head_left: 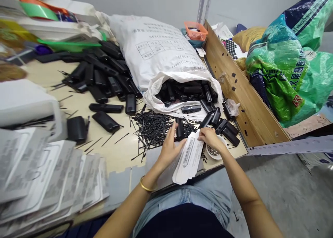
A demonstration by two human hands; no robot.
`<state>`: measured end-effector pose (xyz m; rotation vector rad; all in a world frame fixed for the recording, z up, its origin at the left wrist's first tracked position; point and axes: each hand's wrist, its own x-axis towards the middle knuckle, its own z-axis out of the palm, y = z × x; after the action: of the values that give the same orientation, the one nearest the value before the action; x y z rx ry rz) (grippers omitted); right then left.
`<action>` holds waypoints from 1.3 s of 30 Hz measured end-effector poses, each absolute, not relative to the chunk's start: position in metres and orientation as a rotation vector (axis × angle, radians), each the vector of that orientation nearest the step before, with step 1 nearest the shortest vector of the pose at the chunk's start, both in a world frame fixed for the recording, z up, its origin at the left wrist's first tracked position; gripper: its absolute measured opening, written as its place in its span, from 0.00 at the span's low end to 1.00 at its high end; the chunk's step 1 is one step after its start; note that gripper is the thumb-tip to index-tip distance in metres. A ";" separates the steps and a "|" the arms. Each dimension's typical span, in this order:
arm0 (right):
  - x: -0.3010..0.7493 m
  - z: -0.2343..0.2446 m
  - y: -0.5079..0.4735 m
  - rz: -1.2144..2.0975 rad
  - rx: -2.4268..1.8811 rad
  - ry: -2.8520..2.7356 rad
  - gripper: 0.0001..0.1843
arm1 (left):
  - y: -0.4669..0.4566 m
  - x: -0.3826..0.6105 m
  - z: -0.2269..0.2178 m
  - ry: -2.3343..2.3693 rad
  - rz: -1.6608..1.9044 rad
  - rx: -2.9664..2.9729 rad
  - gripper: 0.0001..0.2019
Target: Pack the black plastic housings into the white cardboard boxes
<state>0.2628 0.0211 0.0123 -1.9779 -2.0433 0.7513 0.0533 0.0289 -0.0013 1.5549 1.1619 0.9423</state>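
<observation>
A fanned bundle of white printed paper cards [187,160] tilts over the table's front edge, a comb-like line drawing on the top one. My right hand [210,138] pinches the bundle at its upper end. On the other side, my left hand [170,147] is open, its fingers stretched up and its thumb pointing toward the cards' edge. Beyond the hands lies a heap of thin black sticks [153,127]. A black plastic case [179,128] stands just past my left fingertips. Partly behind my right wrist is a white bowl [215,151] of small metal pieces.
A white woven sack [161,40] lies open toward me, filled with black parts. More black cases [104,71] are piled left of it. Stacked printed sheets [52,175] cover the front left. A wooden board [244,95] walls the right side, with green bags [291,71] beyond.
</observation>
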 end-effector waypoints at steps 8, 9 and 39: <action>0.271 0.042 0.014 1.293 -1.012 -1.520 0.14 | -0.021 0.069 0.035 0.443 0.375 0.469 0.28; 0.271 0.039 0.012 1.328 -0.951 -1.430 0.16 | -0.022 0.071 0.034 0.453 0.410 0.464 0.28; 0.201 -0.007 -0.032 1.126 -1.292 -0.810 0.18 | -0.016 0.072 0.017 0.879 0.710 0.999 0.51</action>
<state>0.2008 -0.0318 -0.0073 -1.2920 -0.8097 1.1256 0.0716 -0.0163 0.0171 0.9989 0.8786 0.7104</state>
